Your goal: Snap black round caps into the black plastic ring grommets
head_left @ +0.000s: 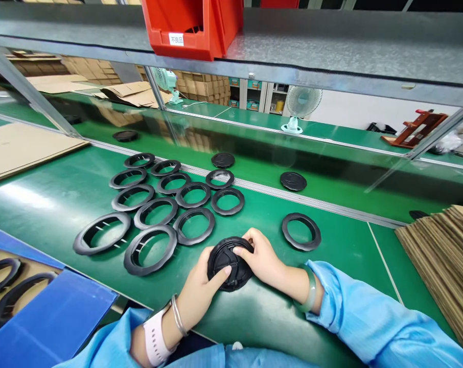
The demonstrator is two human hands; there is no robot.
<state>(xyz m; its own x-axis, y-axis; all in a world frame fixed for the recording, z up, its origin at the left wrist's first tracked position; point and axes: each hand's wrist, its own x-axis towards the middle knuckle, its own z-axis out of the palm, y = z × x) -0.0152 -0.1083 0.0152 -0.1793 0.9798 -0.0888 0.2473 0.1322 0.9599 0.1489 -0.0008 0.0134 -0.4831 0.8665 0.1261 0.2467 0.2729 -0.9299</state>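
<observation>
Between my hands is a round black plastic part [228,255], tilted so that its ribbed inner face shows. My left hand [203,283] grips its left rim, thumb pressed on the face. Opposite it, my right hand [262,255] holds the upper right edge, with its thumb also on the face. Several black plastic rings [151,251] lie in loose rows on the green table [250,317], beyond and left of my hands. One more ring [316,236] rests alone to the right. The fingers beneath the part are mostly hidden.
Round black discs [293,181] sit on the green strip behind a metal rail. A blue box [59,322] with more rings stands at lower left. Stacked cardboard [442,266] is at right, a flat cardboard sheet [28,145] at left. Overhead, a shelf [331,56] carries a red bin [224,30].
</observation>
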